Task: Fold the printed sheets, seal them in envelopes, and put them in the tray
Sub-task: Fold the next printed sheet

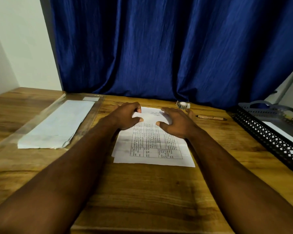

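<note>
Dim warm light, soft blur, edges bowed

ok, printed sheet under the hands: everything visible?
The white printed paper sheet lies flat and unfolded on the wooden table, long side running away from the person. Ruled grid of black text, short heading at the far end. A second sheet shows its edge beneath at left. The left hand curls on its far edge; the right hand rests spread there too.

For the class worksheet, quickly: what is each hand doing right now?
Left hand: grips far edge of printed sheet.
Right hand: open, resting on it.
</note>
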`<state>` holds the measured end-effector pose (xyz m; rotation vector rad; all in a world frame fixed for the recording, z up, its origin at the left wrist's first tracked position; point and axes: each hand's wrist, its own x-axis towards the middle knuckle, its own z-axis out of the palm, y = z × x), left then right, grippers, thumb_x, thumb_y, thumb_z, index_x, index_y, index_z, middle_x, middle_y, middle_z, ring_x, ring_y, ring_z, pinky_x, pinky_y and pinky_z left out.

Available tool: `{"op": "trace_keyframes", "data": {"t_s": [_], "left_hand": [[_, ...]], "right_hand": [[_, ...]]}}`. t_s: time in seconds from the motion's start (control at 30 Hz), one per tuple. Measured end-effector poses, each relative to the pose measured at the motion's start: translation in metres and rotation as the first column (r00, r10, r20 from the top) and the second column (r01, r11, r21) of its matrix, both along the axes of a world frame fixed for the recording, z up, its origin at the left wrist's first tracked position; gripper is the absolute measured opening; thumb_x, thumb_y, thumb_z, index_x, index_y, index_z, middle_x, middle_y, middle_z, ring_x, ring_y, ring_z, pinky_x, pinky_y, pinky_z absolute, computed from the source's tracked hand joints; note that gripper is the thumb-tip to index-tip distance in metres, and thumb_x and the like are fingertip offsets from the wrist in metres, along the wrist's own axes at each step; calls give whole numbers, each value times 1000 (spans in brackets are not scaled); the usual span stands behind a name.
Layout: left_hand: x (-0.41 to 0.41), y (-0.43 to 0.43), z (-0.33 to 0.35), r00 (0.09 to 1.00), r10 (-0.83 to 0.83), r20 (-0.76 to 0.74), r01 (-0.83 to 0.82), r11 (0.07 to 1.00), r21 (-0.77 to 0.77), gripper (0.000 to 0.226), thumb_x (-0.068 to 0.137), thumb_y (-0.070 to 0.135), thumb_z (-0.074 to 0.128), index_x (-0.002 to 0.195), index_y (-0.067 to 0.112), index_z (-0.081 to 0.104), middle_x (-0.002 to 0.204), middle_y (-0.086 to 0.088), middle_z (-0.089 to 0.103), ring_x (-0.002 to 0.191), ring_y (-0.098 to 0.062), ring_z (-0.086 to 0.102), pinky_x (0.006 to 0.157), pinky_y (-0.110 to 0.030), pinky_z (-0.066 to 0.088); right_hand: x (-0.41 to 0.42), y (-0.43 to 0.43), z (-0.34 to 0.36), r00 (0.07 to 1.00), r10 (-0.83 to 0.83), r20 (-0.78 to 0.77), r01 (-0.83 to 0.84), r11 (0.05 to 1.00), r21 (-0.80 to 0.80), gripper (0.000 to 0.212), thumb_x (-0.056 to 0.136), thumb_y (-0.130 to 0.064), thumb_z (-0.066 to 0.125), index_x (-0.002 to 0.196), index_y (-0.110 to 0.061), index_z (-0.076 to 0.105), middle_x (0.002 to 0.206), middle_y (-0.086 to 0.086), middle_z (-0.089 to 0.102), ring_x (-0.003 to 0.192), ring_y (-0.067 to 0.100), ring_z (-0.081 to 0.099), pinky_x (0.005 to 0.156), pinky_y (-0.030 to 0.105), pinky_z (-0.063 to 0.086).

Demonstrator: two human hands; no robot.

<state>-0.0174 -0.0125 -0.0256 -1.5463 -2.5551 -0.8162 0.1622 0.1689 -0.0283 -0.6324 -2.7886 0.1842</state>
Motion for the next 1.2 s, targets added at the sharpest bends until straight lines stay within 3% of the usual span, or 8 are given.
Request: {"op": "trace_keyframes", "data": {"t_s": [0.23,0.33,0.5,0.6,0.77,0.97,1.03,1.2], "left_hand": [[8,-3,7,977,-59,203,-11,944,331,48,74,20,94,108,33,63,101,8,66,96,-8,63,83,-24,52],[11,1,8,971,-35,236,-70,904,421,37,76,17,93,102,30,69,97,11,68,92,-1,63,80,-19,48],[18,0,14,987,38,158,-103,899,425,16,84,13,84,84,26,75,88,12,72,82,5,64,69,-7,44],[20,-1,11,995,14,97,-46,942,334,16,86,14,83,82,27,74,84,11,72,80,2,65,65,-12,50],[20,-1,3,1000,-7,9,6,992,126,13,88,14,79,88,26,75,89,12,73,87,-8,67,83,-38,60],[13,3,-3,999,-35,-3,35,998,61,24,84,53,74,83,30,71,91,14,73,90,-8,66,82,-38,60],[15,5,-6,999,-39,4,39,997,72,21,90,47,74,86,28,70,91,12,72,90,-9,65,80,-35,58],[18,7,-12,999,-36,41,29,986,165,7,97,13,65,95,17,70,92,4,71,88,-16,64,79,-35,52]], "right_hand": [[1,-6,14,987,101,-122,-85,988,130,83,92,-56,70,163,-30,36,163,-1,47,151,23,38,127,56,16],[0,-12,18,982,115,-152,-79,970,228,77,91,-46,76,159,-31,42,149,-3,58,139,21,49,119,50,18],[-4,-13,18,934,105,-342,14,945,328,51,91,-15,75,137,-33,64,120,-6,73,113,19,63,103,43,28],[-6,-7,15,945,84,-316,33,938,346,32,93,-11,71,114,-35,75,99,-10,70,97,16,63,95,43,34],[-5,-9,9,990,55,-131,-21,969,248,39,91,-8,71,120,-33,77,118,-4,77,107,21,69,100,46,54],[-5,-10,9,1000,-17,-11,19,973,231,26,89,-26,60,109,-27,76,117,-2,76,109,21,63,108,50,44],[-7,-17,8,999,-3,-36,10,977,214,30,91,-35,51,107,-23,73,119,3,73,110,24,62,107,52,42],[-27,-44,-1,973,233,-2,-232,970,65,55,103,-28,43,157,-19,46,160,8,51,146,30,45,120,50,36]]}}
